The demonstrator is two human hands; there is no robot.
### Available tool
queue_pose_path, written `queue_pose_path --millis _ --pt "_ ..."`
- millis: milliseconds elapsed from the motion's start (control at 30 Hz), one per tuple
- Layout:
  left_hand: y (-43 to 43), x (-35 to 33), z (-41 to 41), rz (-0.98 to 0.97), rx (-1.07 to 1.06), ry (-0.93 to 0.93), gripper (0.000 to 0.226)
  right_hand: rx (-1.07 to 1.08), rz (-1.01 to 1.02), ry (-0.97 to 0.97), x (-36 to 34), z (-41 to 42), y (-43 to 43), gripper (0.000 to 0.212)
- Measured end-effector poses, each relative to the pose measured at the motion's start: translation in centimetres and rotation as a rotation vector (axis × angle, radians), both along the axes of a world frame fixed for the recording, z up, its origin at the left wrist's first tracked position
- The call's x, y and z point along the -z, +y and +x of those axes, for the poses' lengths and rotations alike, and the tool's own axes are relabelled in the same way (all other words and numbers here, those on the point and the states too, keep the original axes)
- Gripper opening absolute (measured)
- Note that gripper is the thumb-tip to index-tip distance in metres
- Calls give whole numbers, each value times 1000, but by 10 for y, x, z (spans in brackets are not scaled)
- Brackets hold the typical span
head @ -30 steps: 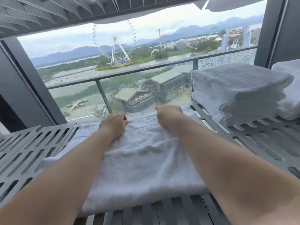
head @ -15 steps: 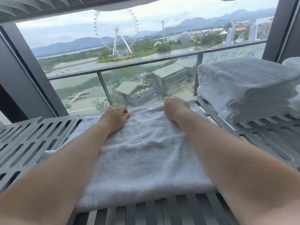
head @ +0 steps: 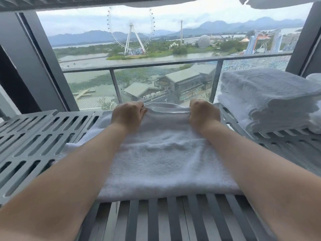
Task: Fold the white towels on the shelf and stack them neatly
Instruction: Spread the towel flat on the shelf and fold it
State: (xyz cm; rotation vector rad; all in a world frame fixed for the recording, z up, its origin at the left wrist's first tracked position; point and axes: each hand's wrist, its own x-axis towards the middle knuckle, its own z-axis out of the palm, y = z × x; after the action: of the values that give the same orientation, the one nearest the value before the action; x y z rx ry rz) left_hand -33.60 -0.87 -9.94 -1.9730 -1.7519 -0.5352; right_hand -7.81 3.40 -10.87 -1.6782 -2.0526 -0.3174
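A white towel (head: 166, 159) lies spread across the grey slatted shelf (head: 33, 141) in front of me. My left hand (head: 127, 114) and my right hand (head: 203, 113) both pinch its far edge, about a hand's width apart, and that edge is lifted slightly off the shelf. At the right sits a stack of folded white towels (head: 265, 98), with part of another white towel (head: 315, 108) at the frame's right edge.
A glass window with a railing (head: 156, 65) runs right behind the shelf. Dark frame posts (head: 43, 63) stand at left and right. An upper shelf (head: 52, 2) hangs overhead with white cloth (head: 281, 2) on it. Bare slats lie to the left.
Both hands went from resting flat on the towel's far end to gripping and raising its far edge. The view shifted closer to the shelf.
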Motion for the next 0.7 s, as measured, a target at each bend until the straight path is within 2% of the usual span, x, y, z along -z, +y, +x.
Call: queue_pose_path --millis 167,433,567,700 --pt "-18 -5 -3 -62 122 45 31 36 115 -35 -5 13 -24 6" --pt "-73 -22 6 13 170 -24 32 6 267 -94 -12 27 -72 10" --pt "-112 -31 16 25 242 -34 31 -100 221 -8 -17 42 -103 15" --pt "-149 -26 25 28 235 39 35 -187 202 11 -9 58 -139 20"
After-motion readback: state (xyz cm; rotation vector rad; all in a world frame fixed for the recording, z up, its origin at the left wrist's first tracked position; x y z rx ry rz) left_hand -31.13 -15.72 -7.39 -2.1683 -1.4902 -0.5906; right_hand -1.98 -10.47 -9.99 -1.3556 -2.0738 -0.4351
